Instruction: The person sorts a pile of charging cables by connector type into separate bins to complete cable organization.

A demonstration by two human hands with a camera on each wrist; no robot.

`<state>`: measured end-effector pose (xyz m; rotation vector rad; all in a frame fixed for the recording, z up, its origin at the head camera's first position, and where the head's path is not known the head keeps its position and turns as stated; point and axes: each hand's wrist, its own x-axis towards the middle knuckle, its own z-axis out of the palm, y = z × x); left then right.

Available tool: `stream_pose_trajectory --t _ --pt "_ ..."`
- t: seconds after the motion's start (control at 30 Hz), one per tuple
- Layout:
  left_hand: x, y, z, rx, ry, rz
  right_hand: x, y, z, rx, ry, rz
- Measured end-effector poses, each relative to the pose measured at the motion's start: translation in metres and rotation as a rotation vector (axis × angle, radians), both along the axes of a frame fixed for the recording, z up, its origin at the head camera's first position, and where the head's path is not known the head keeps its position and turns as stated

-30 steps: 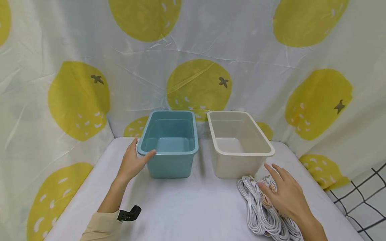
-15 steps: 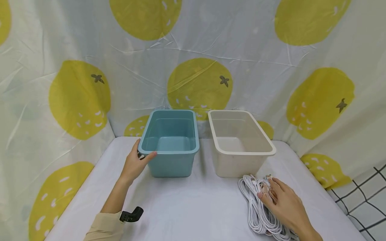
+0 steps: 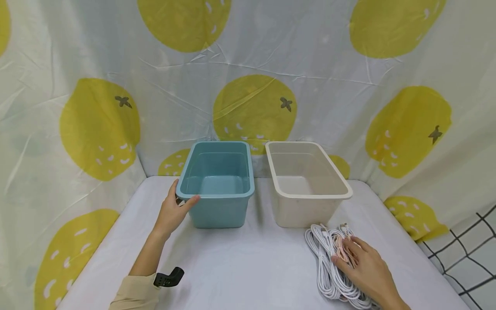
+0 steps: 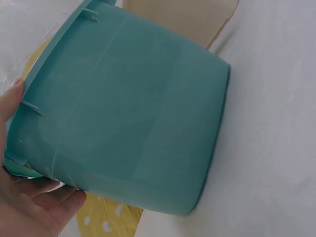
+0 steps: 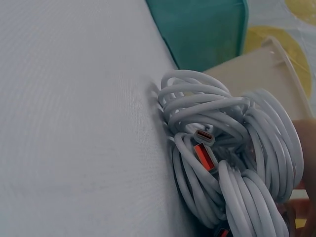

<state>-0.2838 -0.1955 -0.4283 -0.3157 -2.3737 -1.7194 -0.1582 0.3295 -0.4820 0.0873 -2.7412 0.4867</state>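
At the front left corner of a teal plastic bin (image 3: 218, 213), my left hand (image 3: 170, 215) grips the rim. Its thumb lies on the front edge, and the left wrist view has the fingers curled against the bin's side. My right hand (image 3: 368, 271) rests over a pile of coiled cables, its thumb and fingers about a pink coiled cable (image 3: 342, 249). White coiled cables (image 3: 324, 269) lie under and beside it. In the right wrist view, a USB plug (image 5: 205, 157) with an orange inside shows among the white coils. Most of the right fingers are hidden there.
A beige bin (image 3: 304, 213) stands to the right of the teal one, just behind the cables. Both rest on a white-covered table (image 3: 248, 267). A lemon-print curtain (image 3: 255, 56) hangs behind and at the sides. A black wire grid (image 3: 470, 258) is at the right.
My right hand has come down and back onto the cables, its fingers drawing in around the pink coil. The left hand has settled its hold on the teal bin's corner.
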Motion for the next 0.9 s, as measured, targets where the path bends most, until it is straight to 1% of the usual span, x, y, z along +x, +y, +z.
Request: stream_pose_trajectory --t 0.17,0.37,0.47,0.67,0.73,0.9 --pt "0.001 0.001 -0.001 -0.001 -0.009 0.002 0.0 0.001 -0.003 -0.047 0.036 0.024" --pt "0.002 0.0 0.0 0.006 -0.011 0.0 0.0 0.006 -0.009 -0.071 0.08 0.042" --pt "0.002 0.0 0.001 0.015 -0.01 -0.008 0.002 0.009 -0.01 -0.084 0.061 0.045" --pt "0.001 0.0 0.0 0.012 -0.011 -0.005 0.008 0.016 -0.01 -0.087 -0.048 0.0" --pt "0.001 0.0 -0.001 0.007 -0.011 -0.001 0.01 0.019 -0.011 -0.086 -0.055 -0.006" --pt "0.001 0.0 -0.002 -0.002 -0.01 0.008 0.012 0.025 -0.012 -0.084 -0.029 0.012"
